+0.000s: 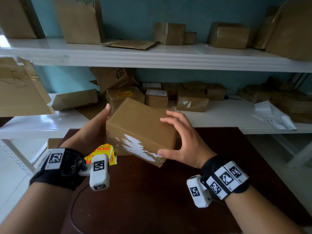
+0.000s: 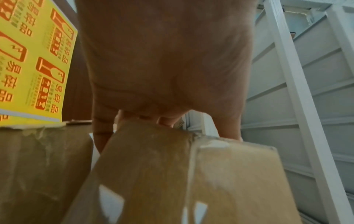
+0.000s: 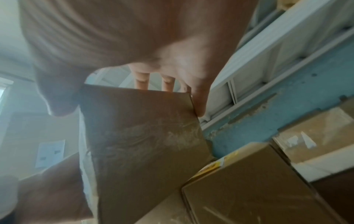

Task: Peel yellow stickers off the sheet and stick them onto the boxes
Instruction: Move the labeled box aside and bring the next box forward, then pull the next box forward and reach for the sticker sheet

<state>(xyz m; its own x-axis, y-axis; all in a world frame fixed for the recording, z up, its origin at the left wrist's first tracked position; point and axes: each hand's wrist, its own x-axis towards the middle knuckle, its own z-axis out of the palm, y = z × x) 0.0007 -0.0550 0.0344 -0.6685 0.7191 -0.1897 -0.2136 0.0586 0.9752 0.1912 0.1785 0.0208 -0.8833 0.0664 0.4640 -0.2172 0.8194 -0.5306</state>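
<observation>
1. I hold one cardboard box (image 1: 140, 125) between both hands, raised above the dark table (image 1: 168, 191) and tilted, its near right corner dipping lowest.
2. The box's long axis runs from far left to near right; its broad plain face points up and toward me. A white torn label patch sits on the near face.
3. Left hand (image 1: 91, 130): palm flat on the left end, fingers straight along it. Right hand (image 1: 182, 141): fingers spread over the top right edge, thumb hooked on the near lower corner, clamping the box.
4. Judgement: the box looks light and stiff, with taped faces likely slick. I would hold it by opposite ends or corners, as now, leaving the top face free for a sticker.
5. The yellow sticker sheet (image 1: 103, 154) lies on the table near left of the box, partly behind my left wrist camera.
6. Further boxes crowd the white shelf (image 1: 219, 112) beyond; one already carries a yellow sticker (image 1: 124, 94).
</observation>
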